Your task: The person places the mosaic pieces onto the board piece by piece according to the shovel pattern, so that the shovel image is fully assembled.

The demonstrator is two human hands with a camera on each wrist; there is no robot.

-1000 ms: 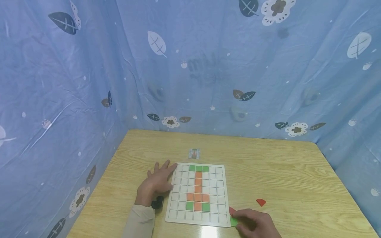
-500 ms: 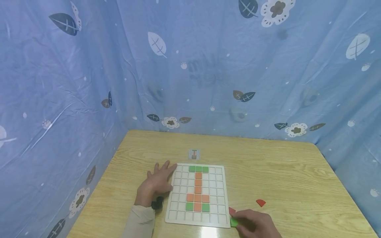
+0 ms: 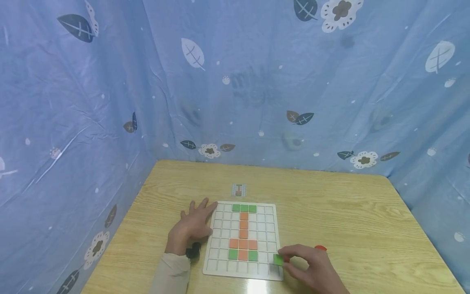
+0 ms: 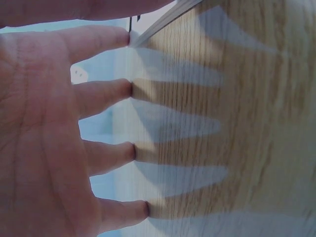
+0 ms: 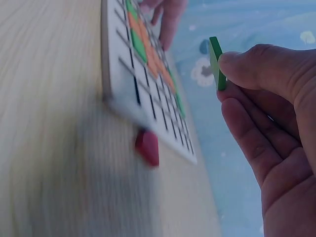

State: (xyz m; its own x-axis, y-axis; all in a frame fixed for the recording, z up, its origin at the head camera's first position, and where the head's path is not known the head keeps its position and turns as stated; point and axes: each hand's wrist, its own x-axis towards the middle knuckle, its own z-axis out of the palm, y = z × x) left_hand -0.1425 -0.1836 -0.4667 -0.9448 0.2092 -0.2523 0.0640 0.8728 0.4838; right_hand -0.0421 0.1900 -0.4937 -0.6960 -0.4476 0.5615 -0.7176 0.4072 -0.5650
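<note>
A white gridded board (image 3: 216,261) lies on the table with square tiles in it. Green tiles (image 3: 244,208) form a short row at its far side, orange tiles (image 3: 243,225) run down the middle, and green tiles (image 3: 252,255) flank the lowest orange one. My left hand (image 3: 192,226) rests spread at the board's left edge, its fingertips on the table in the left wrist view. Between thumb and fingers my right hand (image 3: 312,263) pinches a green square tile (image 5: 216,64), held up over the board's near right corner. Under it, a red piece (image 5: 147,148) lies beside the board.
A second red piece (image 3: 321,248) shows partly behind the right hand. Past the board's far edge lies a small picture card (image 3: 238,190) with a grid pattern. Blue patterned curtains (image 3: 235,81) enclose the wooden table (image 3: 349,208) at the back and sides.
My right hand has lifted the green tile off the table beside the board and moved it up and left over the board's corner. The left hand has stayed put.
</note>
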